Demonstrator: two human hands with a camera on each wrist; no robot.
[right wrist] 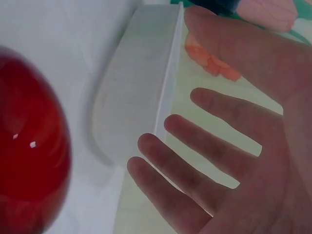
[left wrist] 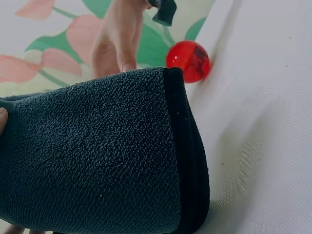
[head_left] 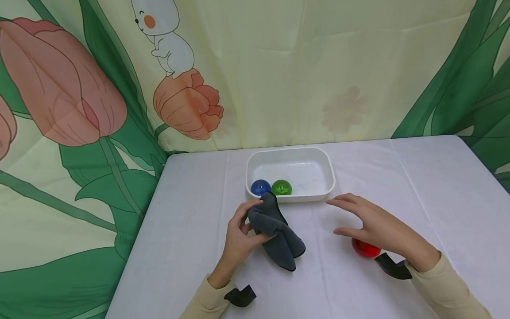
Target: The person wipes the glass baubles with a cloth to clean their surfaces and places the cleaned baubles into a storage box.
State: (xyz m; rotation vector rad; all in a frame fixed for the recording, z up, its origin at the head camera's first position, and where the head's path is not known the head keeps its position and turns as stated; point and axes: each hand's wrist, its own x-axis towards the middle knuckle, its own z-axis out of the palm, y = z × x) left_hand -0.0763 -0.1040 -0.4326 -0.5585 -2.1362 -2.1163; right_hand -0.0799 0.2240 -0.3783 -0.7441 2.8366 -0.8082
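Observation:
In the head view my left hand [head_left: 240, 237] pinches a folded dark grey cloth [head_left: 275, 230] with black edging, its lower end hanging down over the table. The cloth fills much of the left wrist view. My right hand [head_left: 370, 221] is held over the table with fingers spread and nothing in them. Beneath its wrist side lies a red ball [head_left: 365, 248], large at the left of the right wrist view. Behind the cloth stands a white tray [head_left: 314, 195] with a blue ball [head_left: 260, 187] and a green ball [head_left: 281, 188] at its near left.
A white cloth covers the table [head_left: 183, 221]. Behind it hangs a curtain [head_left: 271, 88] printed with tulips and a white animal. Black straps [head_left: 241, 296] show at both wrists, below beige sleeves.

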